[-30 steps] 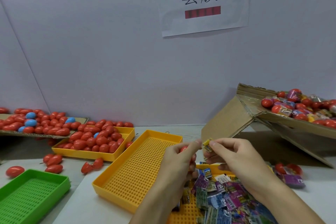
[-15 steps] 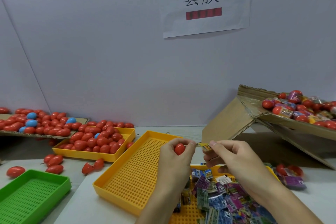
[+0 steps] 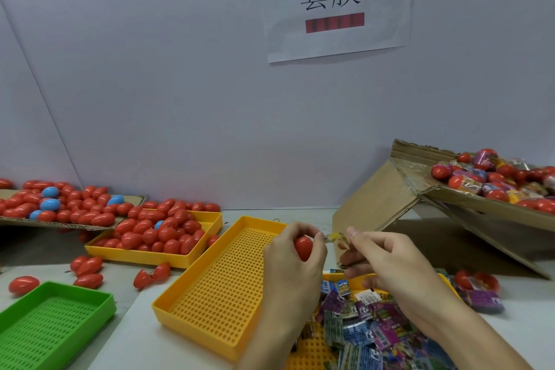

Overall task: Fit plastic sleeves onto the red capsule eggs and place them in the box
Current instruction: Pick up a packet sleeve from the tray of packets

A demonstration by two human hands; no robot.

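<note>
So the left hand (image 3: pixel 292 261) has a red capsule egg (image 3: pixel 303 248) pinched between thumb and fingers, held up over the counter (image 3: pixel 519 324) with one end poking out toward the other hand. That makes sense to me, since the bare end is the bit a sleeve has to slide over. The right hand (image 3: pixel 387 264) is pinching a little yellowish plastic sleeve (image 3: pixel 334 237) at its edge, just beside the egg's tip. I can't tell whether the sleeve is touching the egg yet, it's tiny and a bit blurry.

The pile of printed sleeves (image 3: pixel 369 327) sits right under the wrists, so grabbing one is a short reach. Bare eggs are heaped in the yellow tray (image 3: pixel 192 258) on the left, and the finished ones go in the tilted cardboard box (image 3: pixel 468 198) on the right, which already holds plenty. There's an empty perforated yellow tray (image 3: pixel 210 303) right by the left hand too.

Compared with a second ago, the egg is much more exposed: back then it was mostly tucked inside the left hand's fingers. The sleeve was held upright in front of the right fingers, and now it's laid over sideways, pointing at the egg. Both hands have also drifted slightly apart.
</note>
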